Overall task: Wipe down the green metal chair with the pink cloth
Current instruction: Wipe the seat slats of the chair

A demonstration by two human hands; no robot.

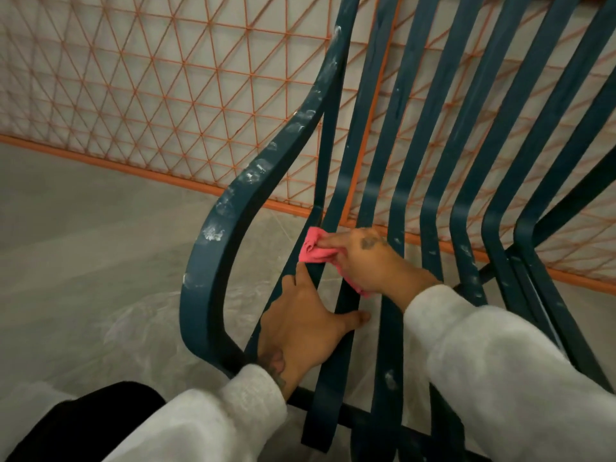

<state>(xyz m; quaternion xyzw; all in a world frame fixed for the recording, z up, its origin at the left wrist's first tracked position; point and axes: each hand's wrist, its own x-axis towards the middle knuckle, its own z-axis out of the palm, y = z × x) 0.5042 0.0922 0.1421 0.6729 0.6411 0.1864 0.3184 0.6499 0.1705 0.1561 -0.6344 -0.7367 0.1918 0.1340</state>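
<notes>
Your right hand (366, 258) pinches the bunched pink cloth (315, 250) against a slat of the green metal chair (410, 135), at the left side of the seat, near where the slats bend up into the back. Your left hand (306, 325) lies flat and spread on the slats just below the cloth, thumb stretched to the right. White smudges dot the curved armrest (230, 201). An orange wire fence (166, 78) stands behind.

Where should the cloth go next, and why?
Probably slide the pink cloth, pinched in the right hand, left onto the armrest of the green chair: white smudges dot it. The left hand rests on the slats, steadying things.
</notes>
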